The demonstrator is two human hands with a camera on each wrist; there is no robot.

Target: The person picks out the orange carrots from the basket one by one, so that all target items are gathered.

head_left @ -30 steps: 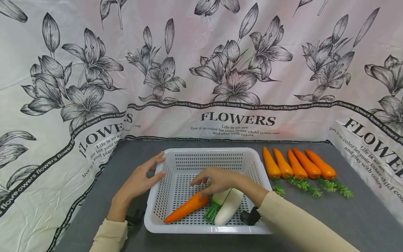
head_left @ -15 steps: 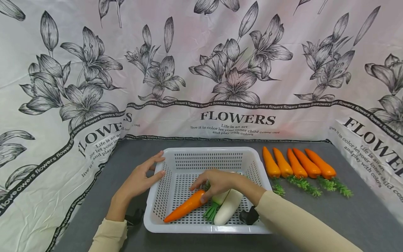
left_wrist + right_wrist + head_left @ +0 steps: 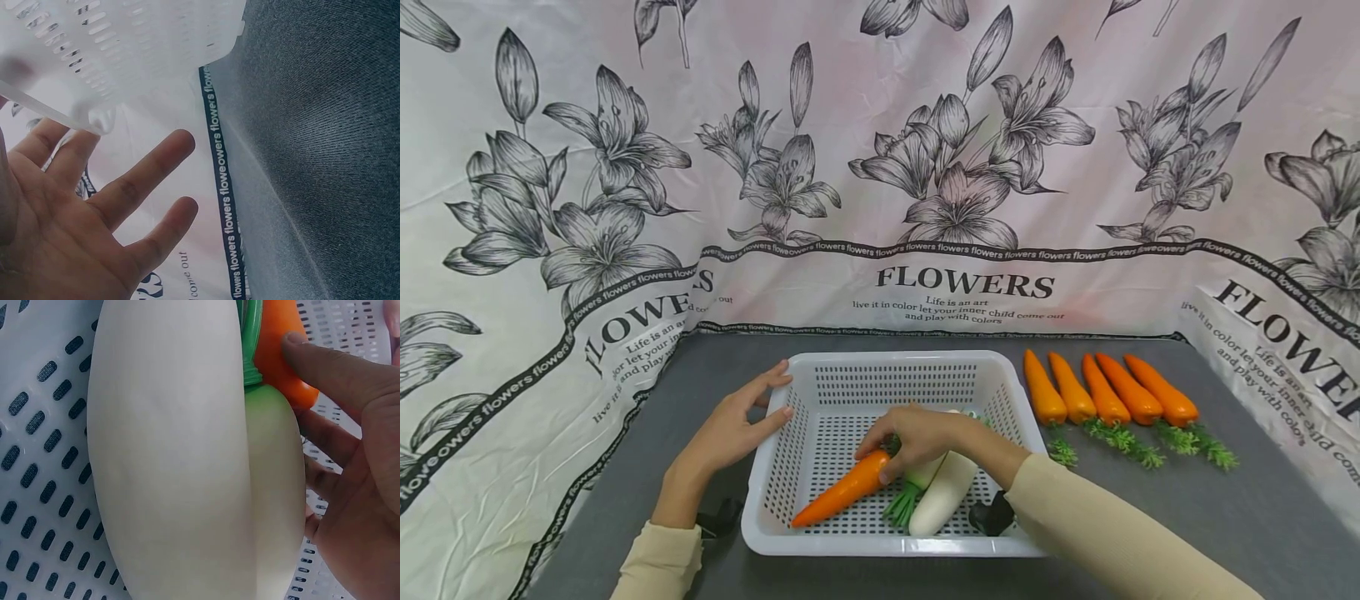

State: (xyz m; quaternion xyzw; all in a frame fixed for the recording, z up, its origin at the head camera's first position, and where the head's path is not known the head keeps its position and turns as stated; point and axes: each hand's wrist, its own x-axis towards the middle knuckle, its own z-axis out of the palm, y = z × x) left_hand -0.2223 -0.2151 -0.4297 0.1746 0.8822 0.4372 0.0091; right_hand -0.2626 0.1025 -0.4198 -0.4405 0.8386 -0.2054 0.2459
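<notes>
A white perforated basket stands on the grey tabletop. My left hand touches its left rim with the thumb and fingertips; in the left wrist view the fingers are straight and spread. Inside, my right hand pinches the thick end of an orange carrot. Its thumb presses on the carrot's side, the other fingers curl round beyond, and the carrot's tip points to the near left. Right beside lie two white radishes: a plain white radish in front and a green-shouldered radish, with green stalks, partly hidden behind it.
Several orange carrots with leafy green tops lie in a row on the table, right of the basket. A flower-printed cloth hangs behind the table and along both sides. Black devices sit at both wrists.
My right thumb and fingers have closed onto the carrot's thick end, which has shifted slightly. The left hand stays at the basket's rim.
</notes>
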